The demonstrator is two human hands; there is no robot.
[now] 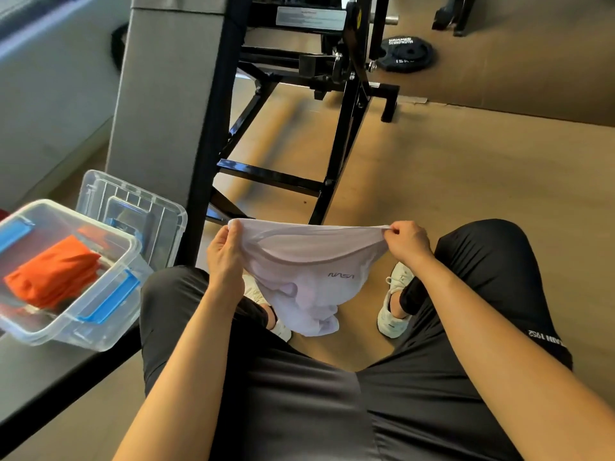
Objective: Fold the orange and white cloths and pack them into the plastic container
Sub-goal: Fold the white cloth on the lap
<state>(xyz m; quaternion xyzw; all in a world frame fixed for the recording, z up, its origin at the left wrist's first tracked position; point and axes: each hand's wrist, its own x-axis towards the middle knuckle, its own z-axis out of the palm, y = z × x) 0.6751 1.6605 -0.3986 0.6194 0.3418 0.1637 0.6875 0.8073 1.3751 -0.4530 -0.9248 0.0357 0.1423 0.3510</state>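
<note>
Your left hand (223, 257) and right hand (407, 240) each pinched a top corner of the white cloth (299, 277), hanging above your knees; you needed even tension before folding toward the plastic container (109, 314).

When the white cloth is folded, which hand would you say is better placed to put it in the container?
Probably the left hand: the container holding the orange cloth sits on the person's left, nearer it than the right hand. Both now grip the white cloth.

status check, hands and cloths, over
Left hand and right hand stretch white cloth mid-air, unfolded. Orange cloth folded in container. Nothing in the way.
</note>
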